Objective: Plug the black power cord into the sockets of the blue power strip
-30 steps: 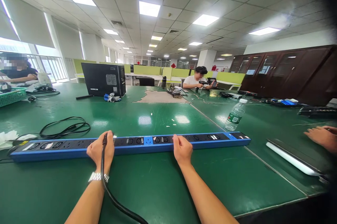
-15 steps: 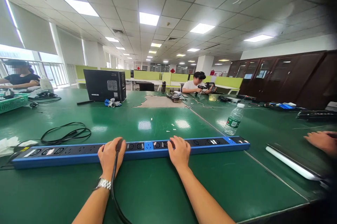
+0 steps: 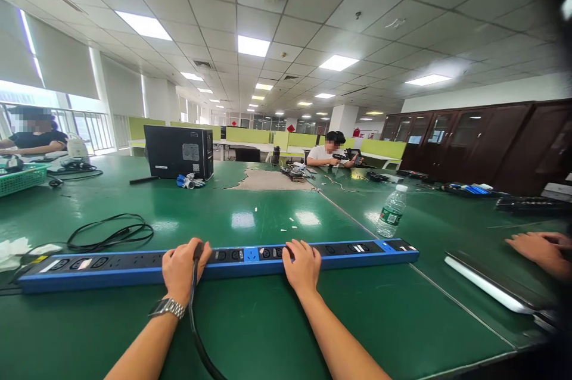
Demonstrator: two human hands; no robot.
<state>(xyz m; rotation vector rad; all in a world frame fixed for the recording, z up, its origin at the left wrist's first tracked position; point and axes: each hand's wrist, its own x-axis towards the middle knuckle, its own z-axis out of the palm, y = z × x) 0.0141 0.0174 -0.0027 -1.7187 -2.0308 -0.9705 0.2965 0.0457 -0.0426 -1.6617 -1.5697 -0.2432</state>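
A long blue-and-black power strip (image 3: pixel 111 280) lies crosswise on the green table, with rows of sockets along its top. My left hand (image 3: pixel 179 271), with a metal watch at the wrist, is closed around the black plug (image 3: pixel 199 247) of a thick cable (image 3: pixel 192 311). It holds the plug at the strip's top, left of the middle; the fingers hide the plug's front end and the socket under it. My right hand (image 3: pixel 302 267) grips the strip right of its middle, fingers over the top and thumb towards the near side.
A coiled black cable (image 3: pixel 114 232) lies behind the strip's left part. A water bottle (image 3: pixel 391 213) stands behind its right end. Further right are a dark device with a white edge (image 3: pixel 489 285) and another person's hand (image 3: pixel 536 252). A black computer case (image 3: pixel 174 152) stands further back.
The view has tilted a little, so the table sits slightly lower. My left wrist has shifted slightly left and the watch has turned. Both hands keep their places on the strip.
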